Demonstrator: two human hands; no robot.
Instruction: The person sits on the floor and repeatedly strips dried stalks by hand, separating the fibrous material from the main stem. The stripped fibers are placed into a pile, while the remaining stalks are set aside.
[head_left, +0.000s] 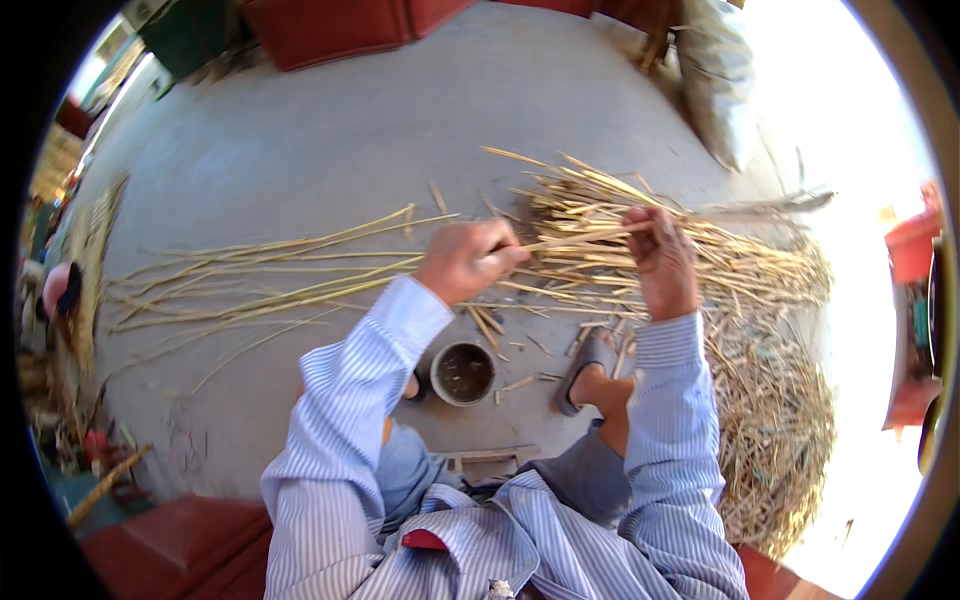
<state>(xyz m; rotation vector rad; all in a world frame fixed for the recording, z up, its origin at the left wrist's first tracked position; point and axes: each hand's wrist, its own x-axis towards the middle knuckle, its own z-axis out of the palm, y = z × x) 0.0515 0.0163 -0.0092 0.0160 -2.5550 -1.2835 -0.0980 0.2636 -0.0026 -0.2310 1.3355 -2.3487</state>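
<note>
My left hand (472, 258) is closed in a fist around one end of a pale straw stalk (580, 240). The stalk stretches to the right, where the fingers of my right hand (662, 262) pinch it. Beneath my right hand lies a thick bundle of yellow straw stalks (590, 200), cut ends mostly toward the left. Long thin greenish-yellow stalks (260, 262) spread over the floor to the left of my left hand; whether it also holds any of these I cannot tell.
Between my feet stands a round pot (463, 374) with dark contents. A grey slipper (586, 372) is beside short cut stalk pieces (516, 384). Loose straw litter (770, 440) heaps at the right. Farther off are a pale sack (716, 85) and red seats (325, 30).
</note>
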